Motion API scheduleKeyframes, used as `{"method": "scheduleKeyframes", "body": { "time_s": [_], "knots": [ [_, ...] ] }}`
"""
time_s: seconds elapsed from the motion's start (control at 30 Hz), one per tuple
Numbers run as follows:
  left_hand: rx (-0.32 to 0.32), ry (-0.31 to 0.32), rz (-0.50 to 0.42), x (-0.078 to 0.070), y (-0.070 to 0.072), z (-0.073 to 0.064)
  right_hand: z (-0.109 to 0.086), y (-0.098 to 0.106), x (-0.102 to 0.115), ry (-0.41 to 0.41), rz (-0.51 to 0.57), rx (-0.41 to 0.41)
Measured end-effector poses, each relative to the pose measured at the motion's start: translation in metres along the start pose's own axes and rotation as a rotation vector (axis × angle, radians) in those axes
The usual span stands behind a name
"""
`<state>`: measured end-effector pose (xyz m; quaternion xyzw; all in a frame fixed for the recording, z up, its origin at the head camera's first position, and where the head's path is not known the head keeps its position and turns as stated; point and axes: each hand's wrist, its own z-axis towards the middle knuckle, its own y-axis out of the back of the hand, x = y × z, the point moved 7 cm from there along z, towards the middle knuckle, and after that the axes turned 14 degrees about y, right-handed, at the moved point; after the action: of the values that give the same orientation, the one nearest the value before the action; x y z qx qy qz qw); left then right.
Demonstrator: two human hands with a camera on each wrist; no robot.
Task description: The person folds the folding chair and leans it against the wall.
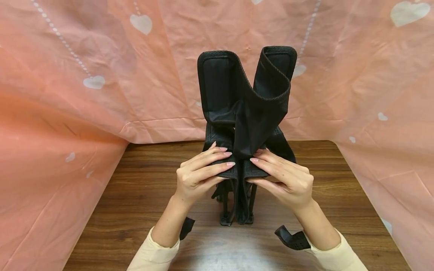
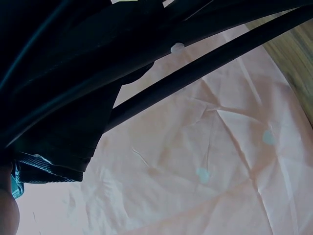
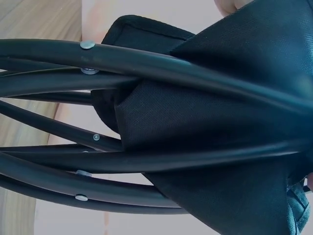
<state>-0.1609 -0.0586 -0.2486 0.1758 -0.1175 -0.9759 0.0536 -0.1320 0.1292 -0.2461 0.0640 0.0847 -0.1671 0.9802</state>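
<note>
Recorded pink cloth (image 1: 162, 94) hung behind the folding stool (image 1: 251, 128) and to both sides of it. Noted wooden table (image 1: 152, 180) beneath the stool. Saw the stool upright over the table's middle, bunched narrow, with black fabric (image 1: 217, 86) raised in two tall flaps at its top. Saw dark tubes (image 3: 137, 61) running from under the fabric. Observed cream sleeves (image 1: 154, 256) on the stool's near side. Found left hand (image 1: 200, 171) at the stool's left, with fingers bent over the fabric, gripping it; found right hand (image 1: 286, 177) likewise gripping at the stool's right. Spotted a black strap (image 1: 292, 241) nearer than the stool, to its right, beside the right forearm (image 1: 317, 224). Noted pale hearts (image 1: 140, 23) on the cloth. Saw feet (image 1: 226, 219) at the stool's bottom, with table contact unclear. Noted silver rivets (image 3: 87, 45) on the tubes.
</note>
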Motion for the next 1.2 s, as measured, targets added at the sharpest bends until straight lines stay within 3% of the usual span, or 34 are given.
{"method": "scheduleKeyframes", "body": {
  "time_s": [0.43, 0.77, 0.9, 1.1, 1.2],
  "knots": [
    [0.006, -0.003, -0.003, 0.001, 0.001, 0.001, -0.002, -0.002, -0.002, -0.019, 0.023, -0.011],
    [-0.021, -0.009, 0.062, -0.001, -0.002, -0.009, -0.011, -0.005, -0.001, -0.147, 0.11, -0.036],
    [0.001, -0.007, 0.123, -0.001, -0.005, -0.013, -0.014, -0.007, -0.001, -0.179, 0.103, -0.045],
    [-0.025, -0.082, 0.355, -0.008, -0.009, -0.018, -0.016, -0.006, 0.0, -0.172, 0.065, -0.046],
    [-0.025, -0.087, 0.395, -0.01, -0.008, -0.019, -0.015, -0.006, 0.002, -0.152, 0.056, -0.031]
  ]
}}
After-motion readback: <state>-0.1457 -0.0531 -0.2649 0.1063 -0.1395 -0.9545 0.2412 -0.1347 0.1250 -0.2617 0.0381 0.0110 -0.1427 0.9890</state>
